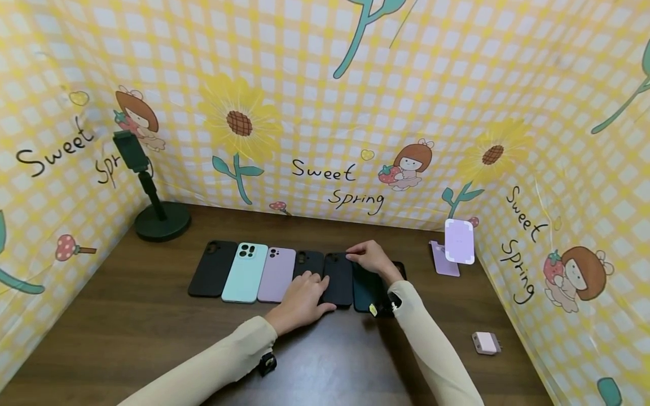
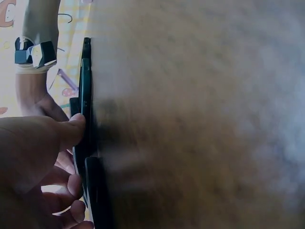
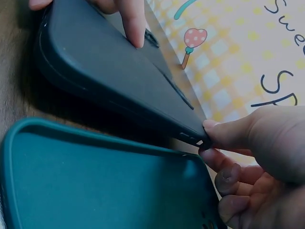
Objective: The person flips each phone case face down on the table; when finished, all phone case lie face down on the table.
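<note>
A row of phone cases lies across the table. In the head view both hands are at a black phone case right of the row's middle. My right hand pinches its far right corner between thumb and fingers. My left hand holds its near left part, the thumb at the near edge and a finger on the back. The left hand's other fingers lie over another black case. In the right wrist view, the held case is tilted beside a dark green case, whose hollow inside faces up.
To the left lie a lilac case, a mint case and a black case. A dark green stand is at the back left. A lilac stand and a charger plug are on the right. Patterned cloth walls surround the table.
</note>
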Motion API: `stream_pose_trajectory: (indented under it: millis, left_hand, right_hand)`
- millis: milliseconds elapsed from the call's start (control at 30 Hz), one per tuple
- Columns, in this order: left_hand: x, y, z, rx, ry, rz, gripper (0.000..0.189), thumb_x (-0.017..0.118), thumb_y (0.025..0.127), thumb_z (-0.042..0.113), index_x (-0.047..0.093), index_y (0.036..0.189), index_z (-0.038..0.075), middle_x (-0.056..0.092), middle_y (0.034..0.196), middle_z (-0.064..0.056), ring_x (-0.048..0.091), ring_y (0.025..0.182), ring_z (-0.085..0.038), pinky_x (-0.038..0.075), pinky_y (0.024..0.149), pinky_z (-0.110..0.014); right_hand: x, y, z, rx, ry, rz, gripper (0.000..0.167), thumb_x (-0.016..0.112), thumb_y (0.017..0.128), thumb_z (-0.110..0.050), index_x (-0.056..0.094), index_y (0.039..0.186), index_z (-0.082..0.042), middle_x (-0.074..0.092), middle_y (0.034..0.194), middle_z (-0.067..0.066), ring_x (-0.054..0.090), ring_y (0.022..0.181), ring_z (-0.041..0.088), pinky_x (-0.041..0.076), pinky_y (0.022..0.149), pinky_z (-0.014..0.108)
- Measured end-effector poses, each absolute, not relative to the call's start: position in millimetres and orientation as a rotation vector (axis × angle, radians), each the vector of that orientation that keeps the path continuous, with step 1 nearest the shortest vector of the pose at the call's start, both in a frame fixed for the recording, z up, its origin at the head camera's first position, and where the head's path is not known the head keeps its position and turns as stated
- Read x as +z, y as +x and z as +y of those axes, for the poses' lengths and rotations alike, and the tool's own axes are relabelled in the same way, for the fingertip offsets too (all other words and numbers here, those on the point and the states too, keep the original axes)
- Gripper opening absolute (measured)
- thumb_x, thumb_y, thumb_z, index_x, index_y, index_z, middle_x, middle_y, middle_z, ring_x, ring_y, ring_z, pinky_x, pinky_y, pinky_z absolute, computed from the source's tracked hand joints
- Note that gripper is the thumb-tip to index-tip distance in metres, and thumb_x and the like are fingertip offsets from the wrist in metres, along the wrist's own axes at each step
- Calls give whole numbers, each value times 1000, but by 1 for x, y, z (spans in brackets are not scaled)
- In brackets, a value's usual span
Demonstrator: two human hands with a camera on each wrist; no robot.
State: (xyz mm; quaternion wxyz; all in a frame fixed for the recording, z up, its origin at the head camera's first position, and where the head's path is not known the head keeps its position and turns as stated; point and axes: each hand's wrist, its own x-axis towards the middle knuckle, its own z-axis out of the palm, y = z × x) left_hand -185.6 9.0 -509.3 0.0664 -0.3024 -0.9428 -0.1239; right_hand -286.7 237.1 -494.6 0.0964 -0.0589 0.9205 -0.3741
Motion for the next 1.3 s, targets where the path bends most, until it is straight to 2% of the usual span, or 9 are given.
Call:
stream_pose_trajectory:
  millis: [267, 400, 567, 733, 967, 1233, 1300]
  left_hand:
    - [-509, -187, 11, -320, -882, -2946, 73, 73, 90, 58, 63, 142, 8, 68, 111, -10, 56, 94, -25, 45, 77, -36]
    - [-508, -185, 11, -421, -889, -2977, 74, 72, 91, 58, 59, 146, 10, 63, 108, -8, 49, 89, -21, 38, 75, -32]
    - [-505, -181, 19, -638, -987, -2920, 63, 72, 93, 53, 61, 145, 18, 58, 110, -5, 44, 91, -17, 37, 78, -32]
    - [-506, -177, 37, -667, -1135, -2865, 53, 74, 93, 47, 66, 140, 23, 56, 107, -2, 39, 89, -15, 32, 76, -28]
    - [-510, -176, 58, -598, -1186, -2871, 33, 76, 93, 41, 76, 122, 26, 58, 102, 3, 33, 88, -12, 28, 77, -27]
    - [-512, -179, 71, -547, -1130, -2830, 10, 76, 94, 36, 73, 96, 26, 58, 97, 6, 32, 89, -13, 30, 83, -30]
    - [-510, -179, 73, -564, -1117, -2799, 9, 74, 95, 34, 70, 93, 27, 53, 97, 5, 32, 91, -14, 29, 83, -30]
  right_hand:
    - [-500, -287, 239, -956, -256, 2805, 22, 72, 98, -25, 80, 116, -13, 77, 118, 9, 70, 112, 27, 56, 95, 43]
    - [-492, -284, 254, -950, -251, 2827, 23, 72, 98, -27, 79, 117, -14, 77, 118, 8, 70, 113, 28, 56, 96, 45]
    - [-485, -280, 287, -893, -202, 2854, 24, 71, 98, -27, 79, 115, -12, 78, 116, 9, 70, 112, 30, 55, 96, 49]
    - [-490, -278, 309, -848, -197, 2843, 23, 72, 97, -29, 80, 113, -14, 78, 116, 9, 69, 114, 32, 55, 97, 51]
    - [-499, -279, 304, -889, -184, 2869, 15, 74, 95, -24, 83, 105, -16, 76, 115, 9, 68, 110, 31, 54, 97, 50]
    - [-499, -280, 298, -830, -219, 2986, 11, 75, 94, -22, 84, 97, -16, 70, 112, 9, 61, 112, 30, 32, 109, 65]
    - [-493, -280, 300, -846, -247, 2987, 12, 75, 94, -22, 84, 98, -16, 70, 112, 9, 62, 111, 30, 33, 109, 64]
